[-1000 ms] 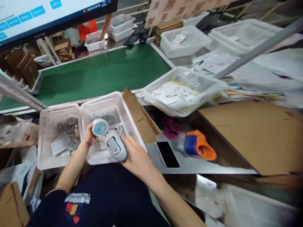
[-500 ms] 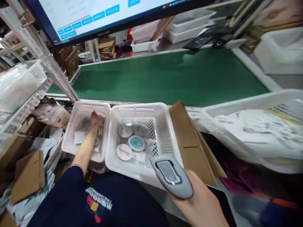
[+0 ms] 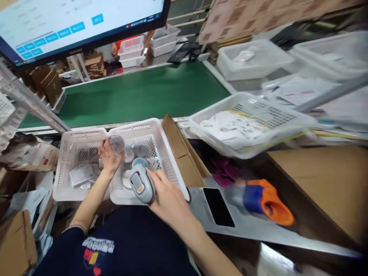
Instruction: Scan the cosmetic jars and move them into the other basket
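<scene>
My left hand [image 3: 108,156] is closed round a small round clear container [image 3: 117,143], held up where the two white baskets meet. In my right hand [image 3: 166,193] is a grey barcode scanner [image 3: 141,184], its head over the right basket [image 3: 172,170]. Inside that basket lie several round tubs, among them a tub with a teal lid [image 3: 140,161] and a white one [image 3: 126,179] partly hidden by the scanner. The left basket [image 3: 61,168] holds white packets [image 3: 81,174] and other small items.
A monitor [image 3: 80,23] hangs above the green belt [image 3: 138,90]. Folded cardboard [image 3: 184,157] leans at the right basket's side. Further right are a tilted white basket [image 3: 247,151] of papers, a phone [image 3: 218,207] and an orange and blue tape dispenser [image 3: 267,201].
My left hand has risen from the left basket and moved right with the clear container. My right hand has brought the scanner left over the right basket. The view has swung right.
</scene>
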Demonstrator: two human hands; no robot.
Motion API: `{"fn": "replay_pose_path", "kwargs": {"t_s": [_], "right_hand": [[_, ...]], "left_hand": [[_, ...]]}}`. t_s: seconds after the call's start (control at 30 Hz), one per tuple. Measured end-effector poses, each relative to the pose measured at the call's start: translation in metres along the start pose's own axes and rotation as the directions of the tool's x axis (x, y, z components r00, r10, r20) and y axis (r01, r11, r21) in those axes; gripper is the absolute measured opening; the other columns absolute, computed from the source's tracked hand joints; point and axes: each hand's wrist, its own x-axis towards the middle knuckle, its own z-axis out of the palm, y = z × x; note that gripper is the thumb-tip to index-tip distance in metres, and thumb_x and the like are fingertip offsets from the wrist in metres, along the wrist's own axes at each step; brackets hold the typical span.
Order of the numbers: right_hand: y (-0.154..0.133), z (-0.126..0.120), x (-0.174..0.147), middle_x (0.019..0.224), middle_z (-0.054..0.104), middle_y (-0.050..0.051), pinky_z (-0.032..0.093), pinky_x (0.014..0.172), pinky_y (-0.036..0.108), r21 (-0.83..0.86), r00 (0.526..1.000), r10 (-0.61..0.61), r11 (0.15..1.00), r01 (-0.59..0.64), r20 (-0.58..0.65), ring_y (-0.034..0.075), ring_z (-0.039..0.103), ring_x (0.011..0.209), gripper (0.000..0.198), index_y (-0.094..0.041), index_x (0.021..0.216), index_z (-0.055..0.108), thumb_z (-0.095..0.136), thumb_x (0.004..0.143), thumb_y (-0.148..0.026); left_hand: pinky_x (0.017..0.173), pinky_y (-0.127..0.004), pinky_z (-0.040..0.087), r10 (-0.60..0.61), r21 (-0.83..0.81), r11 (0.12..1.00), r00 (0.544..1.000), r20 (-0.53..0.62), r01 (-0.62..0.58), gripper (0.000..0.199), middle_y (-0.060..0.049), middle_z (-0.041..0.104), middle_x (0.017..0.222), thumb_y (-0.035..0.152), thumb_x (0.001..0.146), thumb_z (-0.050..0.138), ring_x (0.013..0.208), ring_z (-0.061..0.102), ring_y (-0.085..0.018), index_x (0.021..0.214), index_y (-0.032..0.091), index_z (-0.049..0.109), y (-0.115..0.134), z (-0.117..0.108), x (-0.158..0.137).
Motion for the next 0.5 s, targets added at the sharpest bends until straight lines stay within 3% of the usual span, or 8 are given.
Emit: {"fn": "replay_pose_path", "kwargs": {"t_s": [0.07,0.17,0.3,0.4,0.47,0.5], "right_hand": [[-0.01,-0.005,0.005,0.138,0.055,0.019,0.057,0.089,0.052,-0.035,0.995,0.07,0.997,-0.068,0.068,0.039,0.069,0.11,0.074,-0.011,0.158,0.044,0.057,0.085,-0.014],[-0.005,-0.007,0.001,0.139,0.055,0.017,0.055,0.091,0.051,-0.031,0.987,0.143,0.99,-0.141,0.078,0.039,0.068,0.113,0.071,-0.012,0.157,0.043,0.058,0.088,-0.015],[0.027,-0.001,-0.025,0.13,0.059,0.014,0.056,0.082,0.043,0.027,0.99,0.106,0.994,-0.104,-0.09,0.034,0.069,0.109,0.059,-0.015,0.145,0.051,0.057,0.087,-0.021],[0.056,0.007,-0.045,0.116,0.063,0.009,0.055,0.071,0.033,0.012,0.955,-0.039,0.999,0.044,-0.296,0.026,0.072,0.094,0.051,-0.018,0.134,0.055,0.054,0.084,-0.024],[0.072,0.012,-0.053,0.109,0.063,0.007,0.053,0.067,0.028,0.01,0.932,-0.092,0.995,0.102,-0.351,0.021,0.071,0.088,0.041,-0.02,0.126,0.057,0.053,0.085,-0.025],[0.078,0.015,-0.055,0.108,0.062,0.007,0.053,0.068,0.027,0.026,0.933,-0.086,0.994,0.102,-0.349,0.021,0.071,0.089,0.037,-0.021,0.124,0.057,0.052,0.087,-0.026]], "left_hand": [[0.127,-0.05,0.022,0.066,-0.055,0.997,0.996,0.057,-0.063,0.085,-0.024,0.039,0.152,0.035,0.077,0.085,0.147,0.035,-0.04,0.149,0.014,0.046,0.022,0.008,-0.013],[0.127,-0.052,0.02,0.087,-0.117,0.991,0.977,0.197,-0.065,0.088,-0.026,0.04,0.154,0.036,0.078,0.086,0.15,0.033,-0.042,0.153,0.012,0.045,0.051,0.03,-0.013],[0.127,-0.059,0.015,0.097,-0.139,0.989,0.897,0.431,-0.04,0.105,-0.027,0.035,0.162,0.037,0.074,0.09,0.153,0.029,-0.045,0.161,0.012,0.039,0.07,0.051,0.017],[0.125,-0.053,0.024,0.198,-0.236,0.967,0.87,0.452,-0.097,0.074,-0.022,0.047,0.157,0.039,0.085,0.078,0.147,0.041,-0.04,0.151,0.015,0.055,0.039,0.037,0.037],[0.121,-0.048,0.034,0.189,-0.253,0.964,0.875,0.445,-0.079,0.051,-0.018,0.058,0.146,0.03,0.09,0.068,0.139,0.051,-0.036,0.139,0.017,0.064,-0.006,0.009,0.038],[0.119,-0.047,0.037,0.126,-0.216,0.976,0.885,0.447,-0.03,0.046,-0.016,0.061,0.141,0.023,0.088,0.065,0.135,0.054,-0.035,0.134,0.017,0.067,-0.033,-0.008,0.034]]}}
